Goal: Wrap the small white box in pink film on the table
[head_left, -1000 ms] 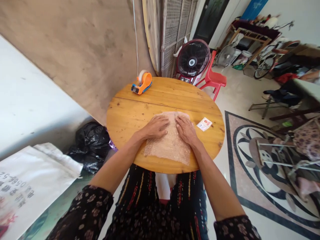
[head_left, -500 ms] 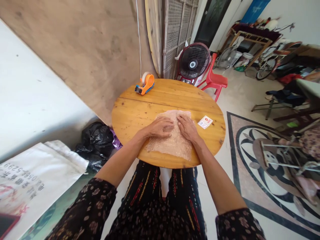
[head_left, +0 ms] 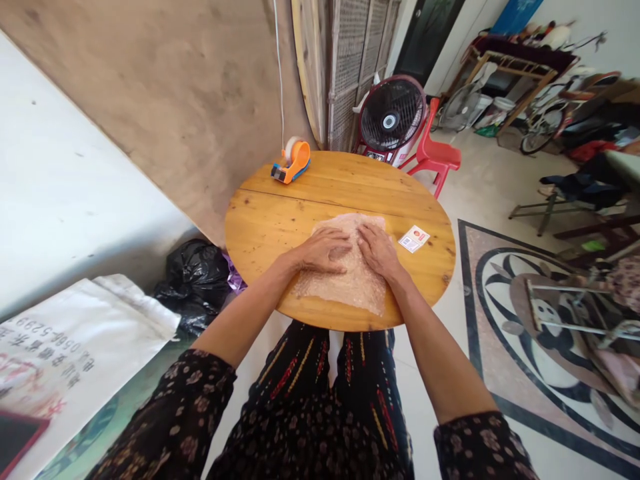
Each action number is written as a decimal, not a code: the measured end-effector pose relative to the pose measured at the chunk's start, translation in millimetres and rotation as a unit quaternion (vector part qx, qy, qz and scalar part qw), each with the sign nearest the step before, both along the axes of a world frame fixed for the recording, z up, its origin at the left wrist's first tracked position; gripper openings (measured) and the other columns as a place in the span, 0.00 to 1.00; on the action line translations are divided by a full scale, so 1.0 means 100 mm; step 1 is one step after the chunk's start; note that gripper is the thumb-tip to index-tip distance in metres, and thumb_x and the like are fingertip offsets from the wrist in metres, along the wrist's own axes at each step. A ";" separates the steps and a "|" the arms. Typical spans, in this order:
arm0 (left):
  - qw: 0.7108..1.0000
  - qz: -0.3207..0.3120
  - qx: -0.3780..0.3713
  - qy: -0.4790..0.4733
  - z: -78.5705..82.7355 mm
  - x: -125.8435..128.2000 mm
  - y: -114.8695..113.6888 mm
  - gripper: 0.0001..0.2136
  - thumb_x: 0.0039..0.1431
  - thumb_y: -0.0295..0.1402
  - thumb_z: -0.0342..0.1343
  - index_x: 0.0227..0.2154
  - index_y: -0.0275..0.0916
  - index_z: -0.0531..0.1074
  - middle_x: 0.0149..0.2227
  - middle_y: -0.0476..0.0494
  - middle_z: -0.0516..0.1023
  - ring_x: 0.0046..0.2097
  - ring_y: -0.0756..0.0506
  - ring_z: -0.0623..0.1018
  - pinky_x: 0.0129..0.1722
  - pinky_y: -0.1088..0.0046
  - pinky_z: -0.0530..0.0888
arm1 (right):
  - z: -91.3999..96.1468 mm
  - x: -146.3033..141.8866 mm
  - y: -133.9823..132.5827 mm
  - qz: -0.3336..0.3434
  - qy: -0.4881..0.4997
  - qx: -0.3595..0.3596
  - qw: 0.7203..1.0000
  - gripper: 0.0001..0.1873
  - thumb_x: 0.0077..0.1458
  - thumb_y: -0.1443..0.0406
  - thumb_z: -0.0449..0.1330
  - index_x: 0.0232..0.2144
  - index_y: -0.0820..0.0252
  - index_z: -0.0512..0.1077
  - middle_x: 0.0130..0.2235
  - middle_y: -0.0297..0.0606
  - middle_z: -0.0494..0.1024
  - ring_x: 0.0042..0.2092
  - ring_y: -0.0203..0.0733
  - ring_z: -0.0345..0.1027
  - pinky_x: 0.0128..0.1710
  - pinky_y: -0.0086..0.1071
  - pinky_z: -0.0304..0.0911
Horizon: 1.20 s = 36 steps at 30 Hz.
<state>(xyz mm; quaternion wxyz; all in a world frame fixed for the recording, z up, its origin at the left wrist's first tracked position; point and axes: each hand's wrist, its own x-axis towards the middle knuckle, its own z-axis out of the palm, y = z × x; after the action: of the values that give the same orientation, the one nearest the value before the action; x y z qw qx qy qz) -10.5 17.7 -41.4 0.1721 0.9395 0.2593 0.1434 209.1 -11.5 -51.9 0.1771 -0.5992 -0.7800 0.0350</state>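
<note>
A sheet of pinkish bubble wrap (head_left: 350, 283) lies flat on a round wooden table (head_left: 280, 227). My left hand (head_left: 323, 249) rests palm down on its left half, fingers stretched towards the middle. My right hand (head_left: 379, 250) presses flat on its right half, fingers spread. The two hands almost touch at the fingertips. A small white and red card (head_left: 414, 239) lies on the table just right of the sheet. An orange tape dispenser (head_left: 293, 161) stands at the far left edge of the table.
A black bag (head_left: 193, 280) sits on the floor left of the table, with a white printed sack (head_left: 65, 340) beside it. Behind the table stand a red fan (head_left: 391, 121) and a red plastic chair (head_left: 435, 155). Furniture and clutter fill the right side of the room.
My hands have stayed flat on the bubble wrap, with the left fingers sliding slightly towards the middle. The camera has shifted a little, nothing else on the table moved.
</note>
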 end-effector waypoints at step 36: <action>1.000 0.016 -0.024 -0.012 0.02 0.01 0.01 0.34 0.47 0.52 0.61 0.55 0.40 0.66 0.63 0.38 0.61 0.65 0.35 0.57 0.64 0.55 0.54 | 0.43 0.62 -0.26 -0.131 -0.033 0.127 0.983 0.21 0.56 0.55 0.56 0.52 0.52 0.69 0.59 0.45 0.68 0.58 0.53 0.62 0.56 0.51 0.58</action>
<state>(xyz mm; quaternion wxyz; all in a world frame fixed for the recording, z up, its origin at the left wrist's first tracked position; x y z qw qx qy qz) -9.1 18.3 -39.4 0.1953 0.9290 0.2755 0.1515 271.0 -37.4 -9.0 0.2296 -0.6692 -0.6985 -0.1075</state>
